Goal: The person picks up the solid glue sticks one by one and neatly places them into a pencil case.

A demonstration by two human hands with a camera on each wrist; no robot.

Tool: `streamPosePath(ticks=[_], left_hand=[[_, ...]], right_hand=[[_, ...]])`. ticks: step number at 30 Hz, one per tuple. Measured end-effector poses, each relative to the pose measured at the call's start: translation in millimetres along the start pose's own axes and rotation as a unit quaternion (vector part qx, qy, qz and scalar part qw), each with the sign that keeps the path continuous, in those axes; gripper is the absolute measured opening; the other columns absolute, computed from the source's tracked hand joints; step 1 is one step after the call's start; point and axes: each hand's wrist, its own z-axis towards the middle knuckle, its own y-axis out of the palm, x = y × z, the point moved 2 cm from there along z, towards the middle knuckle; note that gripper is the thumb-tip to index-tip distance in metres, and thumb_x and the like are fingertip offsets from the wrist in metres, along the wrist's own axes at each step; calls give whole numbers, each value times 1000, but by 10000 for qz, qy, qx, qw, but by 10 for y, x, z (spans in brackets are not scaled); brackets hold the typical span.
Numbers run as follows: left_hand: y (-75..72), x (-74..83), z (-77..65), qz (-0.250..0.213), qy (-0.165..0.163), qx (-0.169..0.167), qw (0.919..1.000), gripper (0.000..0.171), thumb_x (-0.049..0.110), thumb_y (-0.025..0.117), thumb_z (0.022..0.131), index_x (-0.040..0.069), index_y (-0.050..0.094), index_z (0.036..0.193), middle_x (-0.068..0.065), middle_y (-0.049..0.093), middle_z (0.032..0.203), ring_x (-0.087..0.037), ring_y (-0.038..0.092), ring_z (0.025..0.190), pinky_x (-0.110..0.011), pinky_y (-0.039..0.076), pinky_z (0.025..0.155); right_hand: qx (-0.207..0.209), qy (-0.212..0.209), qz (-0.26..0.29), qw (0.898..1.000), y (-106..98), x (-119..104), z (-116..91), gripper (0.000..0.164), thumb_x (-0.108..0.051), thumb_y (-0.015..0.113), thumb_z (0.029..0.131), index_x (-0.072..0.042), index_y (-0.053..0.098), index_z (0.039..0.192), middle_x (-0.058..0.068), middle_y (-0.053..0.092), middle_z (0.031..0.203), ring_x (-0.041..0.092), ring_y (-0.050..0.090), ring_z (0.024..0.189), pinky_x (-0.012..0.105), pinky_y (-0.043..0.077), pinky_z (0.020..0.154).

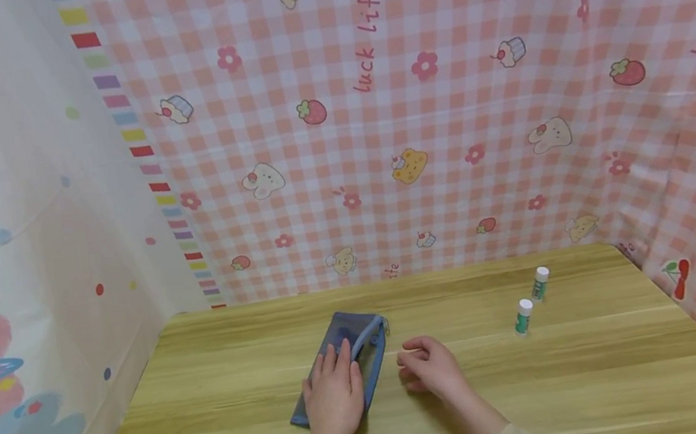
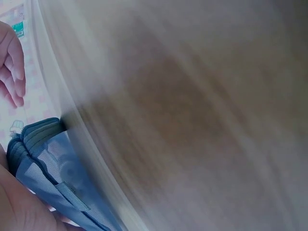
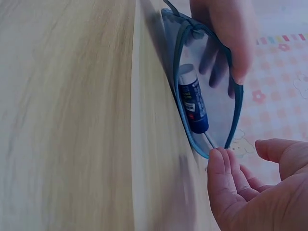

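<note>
A blue zippered mesh pouch [image 1: 353,320] lies on the table with its mouth unzipped and gaping to the right. My left hand [image 1: 336,395] rests on its upper side, fingers fairly straight. In the right wrist view its fingers show through the mesh and its thumb lies at the mouth's edge. Inside the pouch is a glue stick [image 3: 193,103] with a blue label and pale cap; a thin light strip sits below it. Just right of the pouch, my right hand [image 1: 432,368] hovers near the mouth with loosely bent fingers, holding nothing.
Two green-labelled, white-capped glue sticks stand upright at the right: a nearer glue stick [image 1: 522,318] and a farther glue stick [image 1: 540,285]. The wooden table [image 1: 212,393] ends at a pink checked cloth [image 1: 387,203] behind; a white printed cloth [image 1: 45,221] hangs on the left.
</note>
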Motion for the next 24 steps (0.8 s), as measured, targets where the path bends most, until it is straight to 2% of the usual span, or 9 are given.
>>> streamPosePath(ticks=[7, 13, 24], left_hand=[[6, -7, 0, -30, -13, -36, 10000, 43, 27, 45, 105, 10, 54, 143, -21, 49, 145, -44, 41, 134, -74, 29, 100], [15, -11, 2, 4, 1, -17, 10000, 43, 28, 45, 105, 10, 54, 143, -21, 50, 144, -44, 41, 134, -74, 29, 100], [14, -6, 6, 5, -20, 4, 10000, 43, 28, 46, 104, 10, 55, 142, -21, 50, 144, -44, 41, 134, -74, 29, 100]], right_hand=[[191, -87, 78, 9998, -195, -1, -44, 37, -3, 63, 93, 16, 49, 122, 19, 70, 95, 24, 69, 79, 39, 59, 63], [350, -12, 44, 9994, -375, 0, -81, 35, -3, 61, 95, 14, 50, 124, 15, 70, 95, 25, 69, 81, 38, 59, 66], [561, 102, 135, 9983, -641, -25, -145, 36, -6, 59, 98, 13, 47, 126, 14, 70, 97, 22, 69, 83, 36, 59, 67]])
